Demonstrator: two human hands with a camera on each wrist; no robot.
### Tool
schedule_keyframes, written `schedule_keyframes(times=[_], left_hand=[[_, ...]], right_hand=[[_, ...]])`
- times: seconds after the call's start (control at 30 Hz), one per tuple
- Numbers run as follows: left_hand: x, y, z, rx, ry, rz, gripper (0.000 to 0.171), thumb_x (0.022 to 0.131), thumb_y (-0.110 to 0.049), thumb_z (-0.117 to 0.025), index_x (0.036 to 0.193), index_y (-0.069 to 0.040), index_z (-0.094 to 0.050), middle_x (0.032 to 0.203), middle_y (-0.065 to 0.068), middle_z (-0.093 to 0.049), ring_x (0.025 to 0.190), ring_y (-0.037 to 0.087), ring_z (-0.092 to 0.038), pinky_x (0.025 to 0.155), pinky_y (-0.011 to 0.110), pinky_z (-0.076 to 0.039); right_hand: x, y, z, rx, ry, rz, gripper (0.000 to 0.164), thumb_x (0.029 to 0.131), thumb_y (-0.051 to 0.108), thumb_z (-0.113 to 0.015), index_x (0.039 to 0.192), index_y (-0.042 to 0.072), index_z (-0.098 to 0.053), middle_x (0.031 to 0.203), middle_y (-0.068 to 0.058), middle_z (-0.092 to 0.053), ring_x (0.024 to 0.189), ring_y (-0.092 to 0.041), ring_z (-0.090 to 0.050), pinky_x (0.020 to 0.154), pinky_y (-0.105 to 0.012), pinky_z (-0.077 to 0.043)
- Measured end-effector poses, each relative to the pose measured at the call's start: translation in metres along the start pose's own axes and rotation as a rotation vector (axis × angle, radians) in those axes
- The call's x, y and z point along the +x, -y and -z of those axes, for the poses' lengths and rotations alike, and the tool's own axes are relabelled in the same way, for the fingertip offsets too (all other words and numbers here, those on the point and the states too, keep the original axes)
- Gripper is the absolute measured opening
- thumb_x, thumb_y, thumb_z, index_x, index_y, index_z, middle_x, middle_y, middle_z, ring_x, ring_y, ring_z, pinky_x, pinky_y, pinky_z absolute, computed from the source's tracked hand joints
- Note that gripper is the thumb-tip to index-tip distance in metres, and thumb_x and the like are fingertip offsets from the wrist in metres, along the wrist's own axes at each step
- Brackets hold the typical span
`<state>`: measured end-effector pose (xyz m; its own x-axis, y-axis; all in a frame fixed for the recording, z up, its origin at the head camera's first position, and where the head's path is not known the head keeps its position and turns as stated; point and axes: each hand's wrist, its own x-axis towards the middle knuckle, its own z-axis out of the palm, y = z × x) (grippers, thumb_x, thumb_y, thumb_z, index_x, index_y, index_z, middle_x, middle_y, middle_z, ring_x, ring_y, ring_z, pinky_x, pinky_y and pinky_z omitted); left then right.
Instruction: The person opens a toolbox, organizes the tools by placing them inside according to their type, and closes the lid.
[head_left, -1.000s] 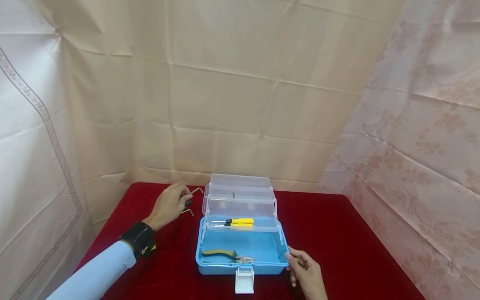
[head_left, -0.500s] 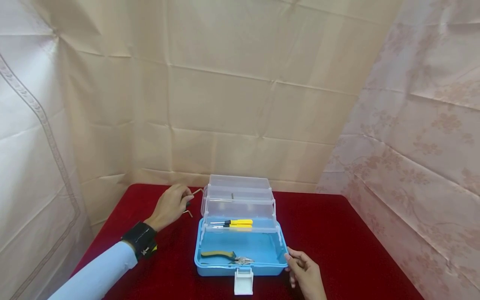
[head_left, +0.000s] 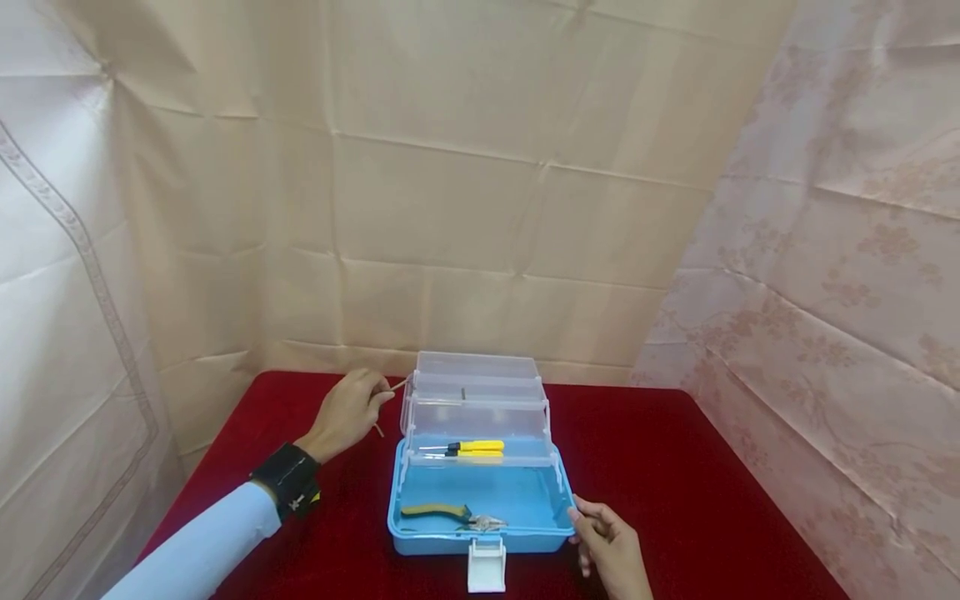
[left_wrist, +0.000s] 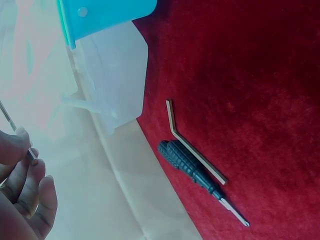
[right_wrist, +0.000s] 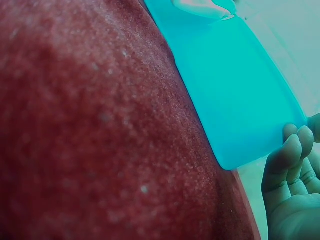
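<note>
My left hand (head_left: 348, 412) pinches an L-shaped hex key (head_left: 400, 385) between thumb and fingers, left of the toolbox's raised clear trays. Part of that hex key (left_wrist: 6, 115) shows in the left wrist view. Below the hand, a second hex key (left_wrist: 197, 156) lies on the red cloth alongside a screwdriver (left_wrist: 187, 167) with a dark ribbed handle. My right hand (head_left: 611, 546) grips the front right corner of the open blue toolbox (head_left: 442, 545), thumb at the rim. Inside the box are pliers (head_left: 438, 510) with yellowish handles.
Yellow-handled screwdrivers (head_left: 480, 447) lie in a lower clear tray, and a thin metal piece (head_left: 463, 393) in a higher one. The white latch (head_left: 487, 570) hangs down in front. Red cloth (head_left: 660, 450) covers the table, and a beige curtain (head_left: 480, 208) hangs behind.
My left hand has moved slightly right with the hex key, toward the clear trays. It now covers more of the second hex key. The right hand stays at the box corner.
</note>
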<state>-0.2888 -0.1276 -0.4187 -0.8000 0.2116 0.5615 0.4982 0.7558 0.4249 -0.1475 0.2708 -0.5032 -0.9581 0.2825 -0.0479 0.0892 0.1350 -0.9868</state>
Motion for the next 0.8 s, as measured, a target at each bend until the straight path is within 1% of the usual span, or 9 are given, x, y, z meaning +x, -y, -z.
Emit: schedule_keyframes(times=[0.13,0.3,0.47,0.57,0.7,0.8], left_hand=[[0.001,-0.004,-0.004,0.0,-0.004,0.004,0.011,0.088,-0.019,-0.069,0.096,-0.016,-0.063,0.088,-0.002,-0.055,0.077,0.014,-0.05,0.064,0.026,-0.049],[0.003,-0.009,-0.01,-0.007,0.002,-0.023,0.01,0.087,-0.016,-0.07,0.096,-0.015,-0.064,0.088,-0.002,-0.054,0.077,0.013,-0.049,0.061,0.024,-0.048],[0.004,-0.012,-0.012,-0.009,0.006,-0.038,0.012,0.087,-0.014,-0.071,0.096,-0.013,-0.065,0.087,-0.003,-0.054,0.077,0.012,-0.049,0.059,0.022,-0.047],[0.004,-0.011,-0.011,-0.009,-0.011,-0.05,0.01,0.086,-0.014,-0.071,0.095,-0.013,-0.065,0.087,-0.003,-0.054,0.077,0.012,-0.049,0.06,0.023,-0.048],[0.006,-0.008,-0.01,0.009,-0.055,-0.075,0.008,0.086,-0.014,-0.071,0.092,-0.013,-0.065,0.085,-0.002,-0.055,0.077,0.013,-0.049,0.062,0.025,-0.048],[0.006,-0.007,-0.01,0.015,-0.065,-0.087,0.008,0.086,-0.014,-0.071,0.092,-0.014,-0.066,0.086,-0.003,-0.056,0.078,0.012,-0.049,0.063,0.025,-0.049]], right_hand=[[0.0,0.0,0.0,0.0,-0.002,-0.006,0.053,0.08,0.04,-0.075,0.121,0.009,-0.062,0.079,-0.016,-0.063,0.051,-0.016,-0.048,0.044,-0.031,-0.046],[-0.001,0.001,0.0,0.006,0.0,-0.001,0.055,0.079,0.04,-0.075,0.121,0.008,-0.062,0.079,-0.016,-0.063,0.05,-0.016,-0.048,0.044,-0.03,-0.046],[-0.002,0.002,-0.001,-0.001,0.003,0.004,0.056,0.079,0.04,-0.075,0.122,0.007,-0.062,0.078,-0.016,-0.063,0.051,-0.016,-0.048,0.044,-0.031,-0.046],[-0.002,0.001,-0.002,-0.006,0.004,0.007,0.054,0.08,0.039,-0.074,0.122,0.007,-0.062,0.079,-0.016,-0.063,0.051,-0.016,-0.049,0.044,-0.03,-0.046],[-0.002,0.001,-0.003,-0.003,0.013,0.014,0.054,0.08,0.039,-0.074,0.122,0.007,-0.062,0.079,-0.016,-0.063,0.051,-0.016,-0.049,0.044,-0.03,-0.046],[-0.002,0.0,-0.004,0.0,0.019,0.017,0.054,0.08,0.039,-0.074,0.122,0.007,-0.062,0.079,-0.017,-0.063,0.051,-0.016,-0.049,0.044,-0.03,-0.046]])
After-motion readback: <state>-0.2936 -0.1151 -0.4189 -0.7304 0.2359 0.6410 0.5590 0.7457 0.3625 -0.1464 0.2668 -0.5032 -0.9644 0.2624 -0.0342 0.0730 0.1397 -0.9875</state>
